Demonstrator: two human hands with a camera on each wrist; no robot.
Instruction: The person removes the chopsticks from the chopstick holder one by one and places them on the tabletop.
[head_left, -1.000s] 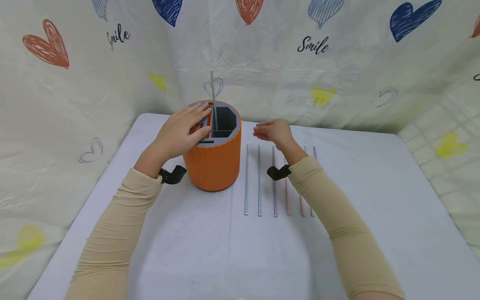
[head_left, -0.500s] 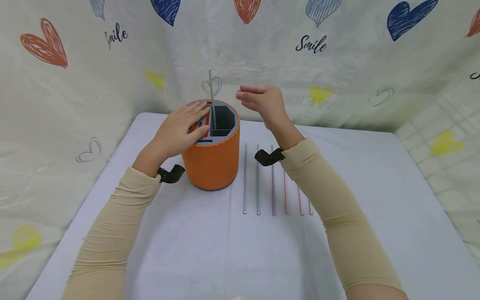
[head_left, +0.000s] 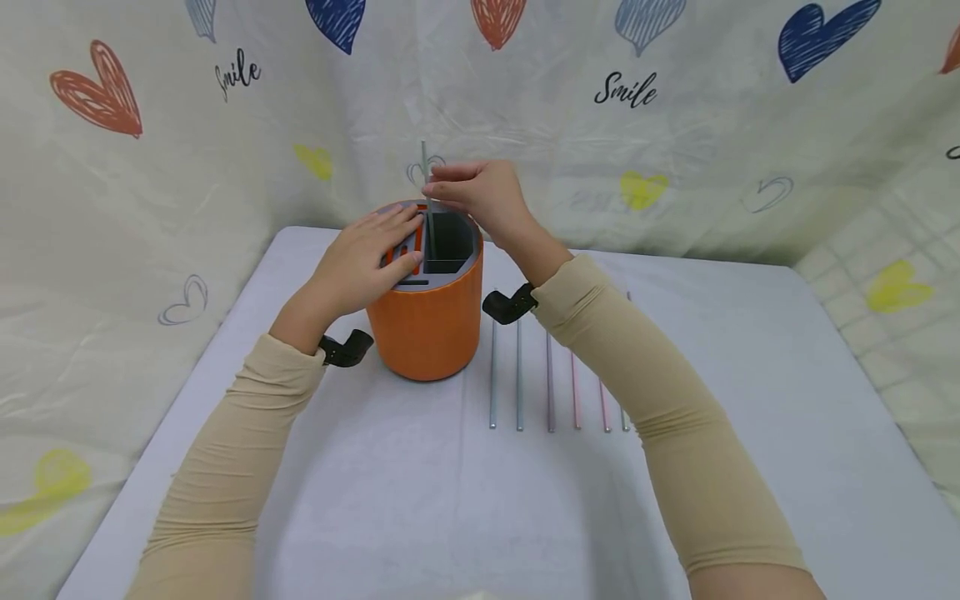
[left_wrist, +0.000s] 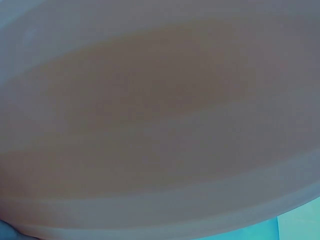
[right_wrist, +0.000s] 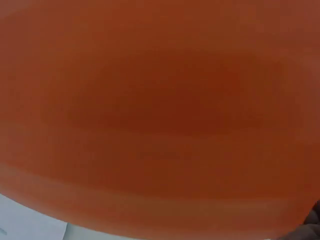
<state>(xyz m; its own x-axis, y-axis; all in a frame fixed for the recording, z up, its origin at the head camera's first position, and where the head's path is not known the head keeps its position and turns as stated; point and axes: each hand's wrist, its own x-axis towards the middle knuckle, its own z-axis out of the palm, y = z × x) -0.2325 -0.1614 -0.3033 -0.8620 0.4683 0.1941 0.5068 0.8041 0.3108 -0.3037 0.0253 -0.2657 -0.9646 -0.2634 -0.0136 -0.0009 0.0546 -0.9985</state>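
Observation:
An orange round holder (head_left: 423,333) with a grey slotted top stands upright on the table. My left hand (head_left: 360,258) rests flat across the left part of its top, fingers spread and thumb near the slots. One thin pale green stick (head_left: 423,152) stands upright in the holder, beside the dark open compartment. My right hand (head_left: 483,196) pinches this stick above the rim, thumb and fingertips together at it. The holder's wall (right_wrist: 165,100) fills most of the right wrist view, and a close, blurred curved surface (left_wrist: 150,100) fills the left one.
Several thin sticks (head_left: 520,375) in blue, purple, pink and green lie in a row on the white tablecloth (head_left: 420,500), partly under my right forearm. A curtain printed with hearts (head_left: 555,108) hangs right behind the table's far edge.
My right hand has risen from beside the holder and moved left, until its fingertips reached the upright stick. The left hand has stayed on the holder's top.

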